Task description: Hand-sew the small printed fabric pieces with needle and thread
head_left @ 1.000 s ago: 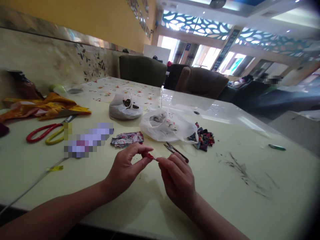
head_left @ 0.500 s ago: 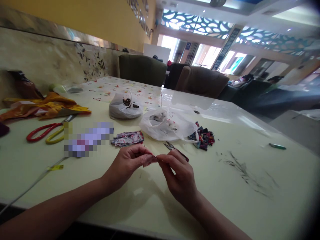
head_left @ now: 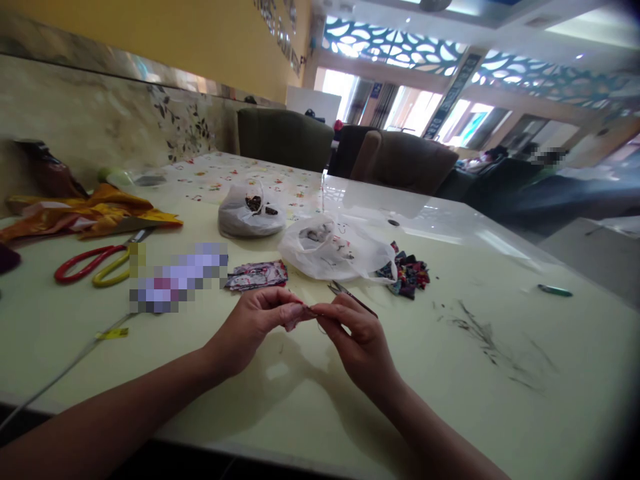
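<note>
Over the pale table, my left hand pinches a small pinkish piece of fabric between thumb and fingers. The fingertips of my right hand are pinched together at the fabric's right edge, and what they hold is too small to make out. A faint thin loop hangs just below them. Behind my right hand, partly hidden by it, lies a pair of small dark snips, blades pointing left. A stack of patterned fabric pieces lies just beyond my left hand. Dark, colourful fabric pieces are heaped to the right.
Two white plastic bags stand farther back, one holding dark bits. Red-and-yellow-handled scissors, orange cloth and a blurred-out object with a cable are at left. Thread scraps and a green pen-like object lie right.
Both hands stay nearly in place. My right hand has tilted slightly at the fabric's edge, and a thin loop shows below its fingertips. The fabric has turned a little in my left fingers.
</note>
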Demonstrator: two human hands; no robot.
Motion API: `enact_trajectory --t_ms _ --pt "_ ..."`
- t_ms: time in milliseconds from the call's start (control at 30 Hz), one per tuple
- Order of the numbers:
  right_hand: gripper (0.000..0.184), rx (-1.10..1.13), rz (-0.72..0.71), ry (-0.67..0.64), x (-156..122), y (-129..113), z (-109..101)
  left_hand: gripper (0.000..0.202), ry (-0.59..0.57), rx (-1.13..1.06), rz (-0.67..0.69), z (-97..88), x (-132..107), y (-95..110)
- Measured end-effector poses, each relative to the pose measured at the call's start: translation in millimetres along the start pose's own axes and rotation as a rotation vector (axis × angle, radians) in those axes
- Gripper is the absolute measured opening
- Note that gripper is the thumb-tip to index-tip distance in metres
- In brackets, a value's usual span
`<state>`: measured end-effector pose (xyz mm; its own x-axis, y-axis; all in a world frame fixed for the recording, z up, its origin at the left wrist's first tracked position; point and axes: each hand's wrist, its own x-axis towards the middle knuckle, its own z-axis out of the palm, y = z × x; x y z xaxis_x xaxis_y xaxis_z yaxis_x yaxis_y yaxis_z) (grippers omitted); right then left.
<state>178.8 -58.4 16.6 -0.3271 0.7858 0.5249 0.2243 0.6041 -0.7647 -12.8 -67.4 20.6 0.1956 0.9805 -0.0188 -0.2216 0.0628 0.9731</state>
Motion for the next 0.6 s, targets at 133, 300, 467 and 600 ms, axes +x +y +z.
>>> enact_trajectory --t_ms 133,300,467,600 --pt "0.022 0.089 0.042 -0.015 1 7 -1 0.011 -0.021 -0.057 -0.023 0.5 2 0" --pt "0.019 0.163 0.094 -0.023 2 11 -1 0.011 -0.058 -0.122 -0.054 2.0 2 2" --pt "0.017 0.177 0.097 -0.033 2 10 -2 0.013 -0.111 -0.15 -0.092 2.3 2 3" --pt "0.013 0.133 0.094 -0.046 3 12 -1 0.013 -0.122 -0.155 -0.119 2.8 3 1"
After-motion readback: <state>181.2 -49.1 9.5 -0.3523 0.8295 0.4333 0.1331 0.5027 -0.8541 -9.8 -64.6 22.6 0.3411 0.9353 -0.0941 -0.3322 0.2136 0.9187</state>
